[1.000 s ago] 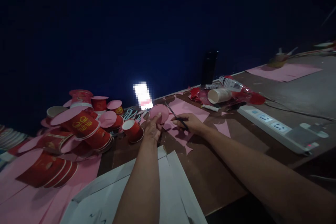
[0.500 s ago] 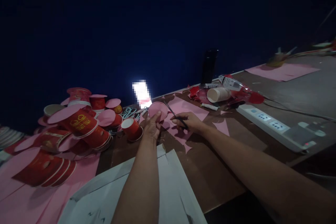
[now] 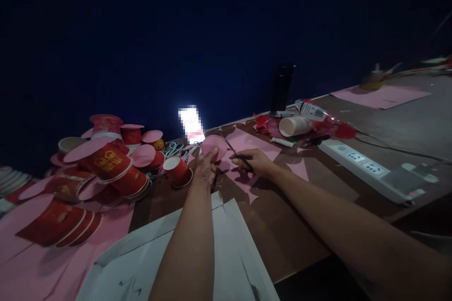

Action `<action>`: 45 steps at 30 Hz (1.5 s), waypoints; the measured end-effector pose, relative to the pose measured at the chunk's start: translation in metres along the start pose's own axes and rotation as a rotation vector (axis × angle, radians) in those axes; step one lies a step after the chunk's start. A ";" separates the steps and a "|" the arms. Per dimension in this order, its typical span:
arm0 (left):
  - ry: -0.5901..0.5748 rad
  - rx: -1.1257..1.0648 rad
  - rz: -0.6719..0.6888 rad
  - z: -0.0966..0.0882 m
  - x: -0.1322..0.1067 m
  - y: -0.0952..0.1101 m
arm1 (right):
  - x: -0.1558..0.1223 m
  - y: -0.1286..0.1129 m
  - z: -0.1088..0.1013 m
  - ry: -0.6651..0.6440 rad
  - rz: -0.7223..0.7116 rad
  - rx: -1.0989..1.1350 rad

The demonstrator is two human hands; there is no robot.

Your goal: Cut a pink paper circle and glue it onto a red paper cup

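Observation:
My left hand [image 3: 205, 168] is closed on a round pink paper disc [image 3: 213, 146], its thumb lying on the face of the disc. In my right hand [image 3: 259, 162] is a pair of dark scissors [image 3: 231, 148], the blades pointing up and left beside the disc's right edge. Fingers cover most of the scissor handles. A pink paper sheet [image 3: 259, 143] lies beneath the scissors, with a cut pink scrap [image 3: 298, 169] to its right. Left of my left hand stands a red paper cup [image 3: 177, 171] with a white inside.
Red cups topped with pink discs [image 3: 102, 160] crowd the left side. A white flattened box [image 3: 233, 249] lies under my left forearm. To the right are a power strip [image 3: 360, 164], a stack of white cups [image 3: 294, 126], a marker [image 3: 283, 142] and a dark upright object [image 3: 283, 87]. A bright phone-like screen [image 3: 191, 123] glows behind.
Hardly anything differs. The view has shifted very slightly; both hands keep their hold on the disc and the scissors, with the blades still beside the disc.

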State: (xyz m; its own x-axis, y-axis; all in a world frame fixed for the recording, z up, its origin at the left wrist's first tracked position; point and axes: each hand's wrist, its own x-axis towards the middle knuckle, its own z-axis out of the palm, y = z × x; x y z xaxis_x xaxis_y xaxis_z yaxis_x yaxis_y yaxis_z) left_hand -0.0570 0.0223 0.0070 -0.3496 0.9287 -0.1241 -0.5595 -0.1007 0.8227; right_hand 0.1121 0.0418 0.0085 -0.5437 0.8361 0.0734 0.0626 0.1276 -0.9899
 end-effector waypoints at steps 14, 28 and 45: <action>0.026 -0.022 -0.002 0.002 -0.001 0.000 | -0.002 -0.004 0.001 0.001 0.007 -0.006; 0.009 0.009 0.011 -0.002 0.004 -0.003 | 0.000 -0.001 0.001 0.011 0.024 -0.027; 0.003 0.001 0.017 -0.005 0.008 -0.005 | -0.001 -0.004 0.002 0.041 0.030 -0.036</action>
State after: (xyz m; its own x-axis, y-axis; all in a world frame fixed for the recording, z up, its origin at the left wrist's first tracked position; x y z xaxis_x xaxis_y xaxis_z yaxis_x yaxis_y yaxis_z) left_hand -0.0607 0.0282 -0.0005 -0.3617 0.9256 -0.1119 -0.5528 -0.1163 0.8252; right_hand 0.1106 0.0397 0.0125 -0.5065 0.8609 0.0490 0.1091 0.1203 -0.9867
